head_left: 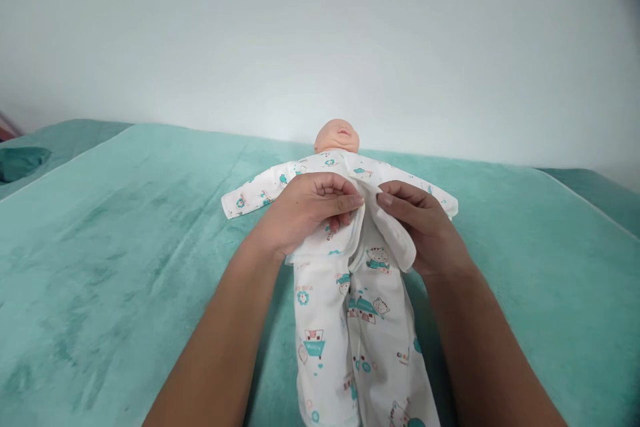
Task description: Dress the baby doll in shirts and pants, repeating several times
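A baby doll point(337, 135) lies on its back, its head toward the wall. It wears a white long-sleeved baby shirt point(260, 190) and matching white trousers point(325, 340), both printed with teal and red cartoon figures. My left hand point(320, 203) pinches the shirt's front edge on the left side, thumb against the fingers. On the other side, my right hand point(420, 217) grips the opposite front edge, which is folded back to show its plain white inside. Between the two hands the shirt front stands parted. The doll's hands are not visible at the sleeve ends.
A teal plush cover point(125, 267) spreads under the doll on all sides. Behind it rises a white wall point(320, 33). A darker green bundle point(23, 163) lies at the far left edge.
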Action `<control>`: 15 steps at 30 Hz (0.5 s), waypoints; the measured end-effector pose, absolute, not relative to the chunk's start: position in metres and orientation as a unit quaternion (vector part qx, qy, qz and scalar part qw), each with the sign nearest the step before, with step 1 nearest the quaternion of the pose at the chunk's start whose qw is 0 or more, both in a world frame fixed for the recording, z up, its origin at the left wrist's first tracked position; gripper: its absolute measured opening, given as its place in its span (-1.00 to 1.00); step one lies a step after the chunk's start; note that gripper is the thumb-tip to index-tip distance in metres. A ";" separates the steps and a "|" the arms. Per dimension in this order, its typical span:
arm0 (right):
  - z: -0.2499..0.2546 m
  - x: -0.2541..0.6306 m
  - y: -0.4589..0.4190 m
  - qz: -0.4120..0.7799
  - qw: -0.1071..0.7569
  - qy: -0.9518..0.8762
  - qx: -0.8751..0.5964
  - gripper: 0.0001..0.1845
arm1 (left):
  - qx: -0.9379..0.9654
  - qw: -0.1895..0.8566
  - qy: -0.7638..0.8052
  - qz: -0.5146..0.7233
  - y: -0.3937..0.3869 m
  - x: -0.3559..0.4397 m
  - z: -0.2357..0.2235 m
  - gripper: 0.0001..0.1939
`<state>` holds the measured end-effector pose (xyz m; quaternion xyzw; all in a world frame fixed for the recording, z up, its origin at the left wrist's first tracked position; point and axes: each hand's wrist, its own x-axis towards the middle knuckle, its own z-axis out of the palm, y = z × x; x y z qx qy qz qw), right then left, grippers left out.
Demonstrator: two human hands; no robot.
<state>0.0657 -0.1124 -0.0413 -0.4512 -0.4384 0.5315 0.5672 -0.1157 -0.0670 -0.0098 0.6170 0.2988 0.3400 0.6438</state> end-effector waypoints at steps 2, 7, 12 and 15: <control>-0.042 0.066 -0.112 0.537 0.575 -0.435 -0.438 -0.75 | 0.596 0.656 0.296 0.355 -0.068 -0.112 -0.011 -0.83; -0.044 0.065 -0.111 0.538 0.556 -0.449 -0.447 -0.72 | 0.583 0.658 0.303 0.368 -0.070 -0.106 -0.013 -0.80; -0.044 0.065 -0.109 0.549 0.554 -0.428 -0.456 -0.70 | 0.581 0.652 0.307 0.379 -0.066 -0.105 -0.018 -0.83; -0.043 0.065 -0.109 0.550 0.555 -0.424 -0.459 -0.68 | 0.577 0.655 0.306 0.379 -0.064 -0.105 -0.020 -0.83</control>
